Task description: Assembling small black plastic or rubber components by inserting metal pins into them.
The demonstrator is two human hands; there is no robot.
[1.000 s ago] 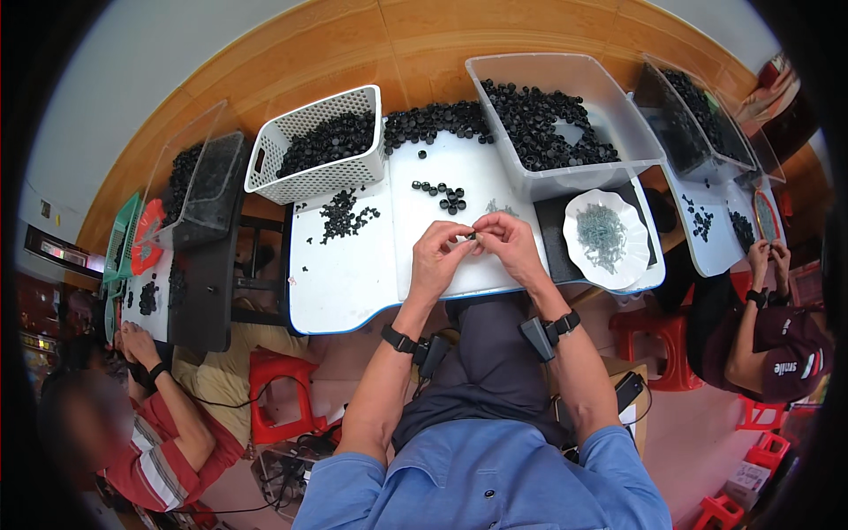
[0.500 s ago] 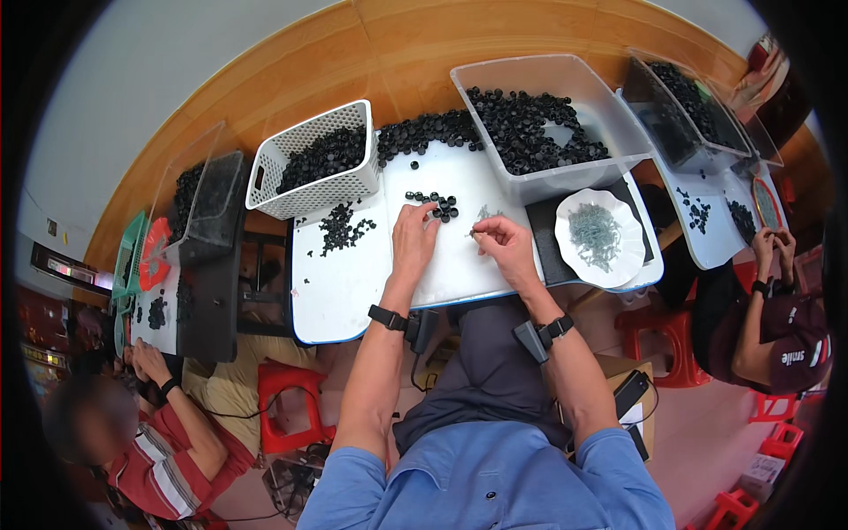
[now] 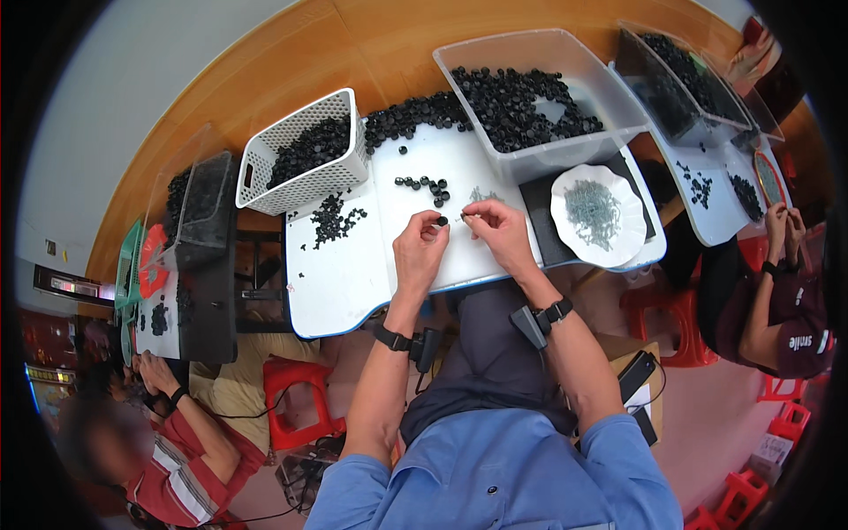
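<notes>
Between the thumb and finger of my left hand is a small round black knob-like cap. My right hand pinches a tiny thin screw, held close to the cap with a small gap between them. Both hands hover over the white tabletop. Just beyond my fingers lies a loose group of black caps. A small scatter of grey screws rests past my right fingers. To the right, a white scalloped plate holds a heap of similar screws.
A white perforated basket and a clear plastic bin hold many black caps. More caps lie between them. Small black parts are spread at left. Co-workers sit at neighbouring tables on both sides, near red stools.
My left hand has picked up a black cap from the group and drawn it back toward me. My right hand has lifted a screw slightly and moved left, bringing both hands together.
</notes>
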